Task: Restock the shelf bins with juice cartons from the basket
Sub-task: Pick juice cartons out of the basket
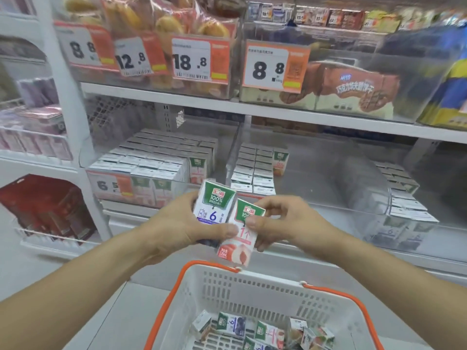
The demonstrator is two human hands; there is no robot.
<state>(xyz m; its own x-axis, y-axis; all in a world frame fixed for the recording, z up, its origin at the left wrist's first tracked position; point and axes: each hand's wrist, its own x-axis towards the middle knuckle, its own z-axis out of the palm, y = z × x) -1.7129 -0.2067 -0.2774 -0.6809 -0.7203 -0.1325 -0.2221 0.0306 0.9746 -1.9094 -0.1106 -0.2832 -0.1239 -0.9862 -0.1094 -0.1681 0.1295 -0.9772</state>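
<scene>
Nearest us, the white basket with its orange handles sits low in view, and we see several small juice cartons lying loose and tumbled on its bottom, some blue-printed, some peach. Much of its floor shows bare between them.

Above the basket's far rim we hold two cartons side by side, touching. Our left hand has its grip wrapped round the blue carton, thumb across the lower front, fingers behind. Our right hand pinches the peach carton, thumb on its front and fingers curled round its right edge; the carton tilts, its bottom corner hanging just over the basket rim.

Beyond our hands, the clear left bin is packed nearly full with upright cartons, with a narrow gap at its right side. The clear middle bin holds only two short rows against its left wall, leaving wide open floor to the right. Further right a third bin holds cartons along its side.

On the shelf above, clear bins carry bagged bread and boxed biscuits behind price tags.
</scene>
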